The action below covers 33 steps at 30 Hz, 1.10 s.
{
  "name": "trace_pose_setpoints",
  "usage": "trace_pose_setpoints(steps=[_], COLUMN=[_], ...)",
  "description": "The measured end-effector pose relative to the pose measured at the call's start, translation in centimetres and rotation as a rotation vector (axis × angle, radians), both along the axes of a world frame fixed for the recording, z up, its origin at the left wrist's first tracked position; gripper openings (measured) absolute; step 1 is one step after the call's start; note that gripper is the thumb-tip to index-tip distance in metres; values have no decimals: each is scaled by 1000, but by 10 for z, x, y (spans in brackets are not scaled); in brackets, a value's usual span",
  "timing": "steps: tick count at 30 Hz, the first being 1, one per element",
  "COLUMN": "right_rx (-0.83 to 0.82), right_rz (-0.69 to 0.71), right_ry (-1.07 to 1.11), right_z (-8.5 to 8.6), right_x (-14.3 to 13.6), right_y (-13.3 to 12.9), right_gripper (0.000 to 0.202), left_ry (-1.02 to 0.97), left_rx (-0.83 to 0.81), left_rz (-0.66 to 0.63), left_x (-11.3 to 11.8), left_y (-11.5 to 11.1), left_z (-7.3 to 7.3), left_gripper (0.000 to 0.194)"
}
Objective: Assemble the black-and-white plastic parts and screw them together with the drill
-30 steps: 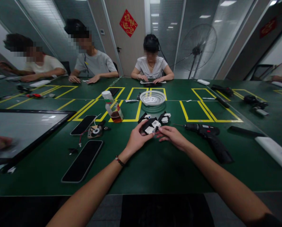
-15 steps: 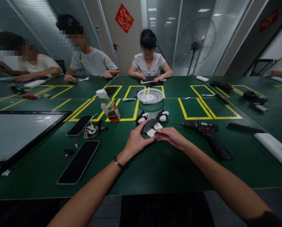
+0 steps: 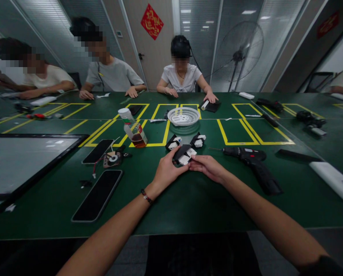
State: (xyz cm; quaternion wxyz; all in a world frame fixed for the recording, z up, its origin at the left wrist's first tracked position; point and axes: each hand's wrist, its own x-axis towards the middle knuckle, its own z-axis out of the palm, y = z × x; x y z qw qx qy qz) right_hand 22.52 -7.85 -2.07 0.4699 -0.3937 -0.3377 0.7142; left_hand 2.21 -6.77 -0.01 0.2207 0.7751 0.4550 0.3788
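Observation:
Between my two hands is a small black-and-white part [image 3: 185,155], with a dark flap on its upper left and a white body below. My left hand [image 3: 168,167] curls around its left side, thumb underneath. The fingertips of my right hand [image 3: 207,166] pinch the white portion at its right edge. Just beyond it on the table lie two similar black-and-white parts, one on the left [image 3: 174,142] and one on the right [image 3: 199,140]. What the parts are exactly is too small to tell.
A white plastic basket [image 3: 183,116] stands ahead, with a bottle of dark liquid [image 3: 133,130] to its left. A cordless drill [image 3: 250,157] lies right; phones [image 3: 98,195] [image 3: 98,151] and a small motor-like assembly [image 3: 113,159] lie left. Co-workers sit across the green table [image 3: 171,207].
My hands stay around the part, which looks slightly turned, showing more of its white face. Across the table, a co-worker's hand has moved a black flat piece to the right.

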Motion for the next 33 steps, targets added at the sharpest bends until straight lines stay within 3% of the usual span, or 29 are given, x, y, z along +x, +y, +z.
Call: trace_pose_setpoints(steps=[6, 14, 22, 33], right_rx=[-37, -11, 31, 88], right_rz=[-2, 7, 41, -58], right_ry=[103, 40, -54, -111], right_z=[1, 6, 8, 6], right_x=[1, 2, 6, -6], right_y=[0, 0, -2, -5], right_gripper=[18, 10, 16, 21], left_ry=[19, 38, 44, 20], left_rx=[97, 100, 28, 4], left_rz=[-34, -71, -3, 53], left_x=[0, 0, 1, 4], left_y=[-3, -6, -6, -4], left_z=[4, 8, 7, 1], left_gripper=[72, 73, 71, 72])
